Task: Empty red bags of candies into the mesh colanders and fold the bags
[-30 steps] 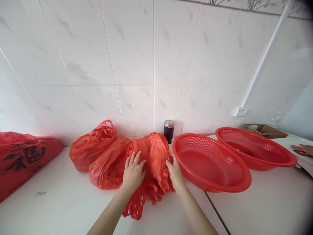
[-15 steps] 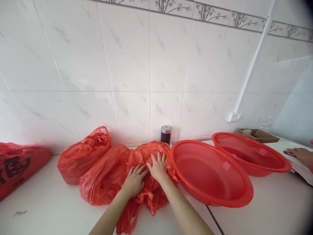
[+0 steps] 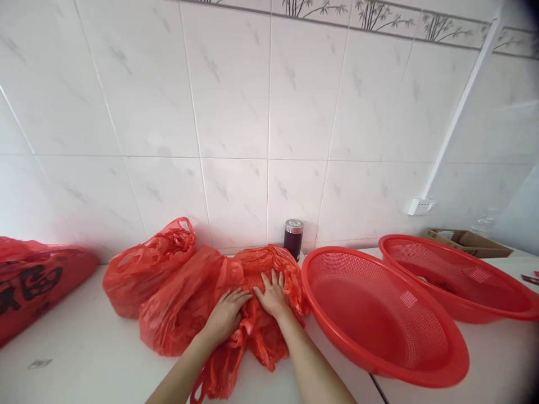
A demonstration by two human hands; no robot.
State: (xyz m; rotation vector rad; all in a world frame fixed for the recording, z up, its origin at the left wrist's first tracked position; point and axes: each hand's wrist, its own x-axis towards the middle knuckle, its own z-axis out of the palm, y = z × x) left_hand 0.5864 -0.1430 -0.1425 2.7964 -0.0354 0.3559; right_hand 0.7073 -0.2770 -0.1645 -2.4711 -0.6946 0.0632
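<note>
Right hand (image 3: pixel 273 297), open like left hand (image 3: pixel 225 315), had shifted atop gathered red plastic bags (image 3: pixel 261 331) left of the wide red plastic basket (image 3: pixel 370 303); neither gripped anything; loose ends remained.

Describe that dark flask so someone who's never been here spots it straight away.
Find the white tiled wall. Near its foot, behind the red plastic bags, left of the nearer red colander, the flask stands upright. Its dark body and silver lid set it apart from those red neighbours.

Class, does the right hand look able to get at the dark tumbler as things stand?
Probably yes: the right hand lies spread on the red bag, and the dark tumbler stands just beyond it, its upper part uncovered.
</note>
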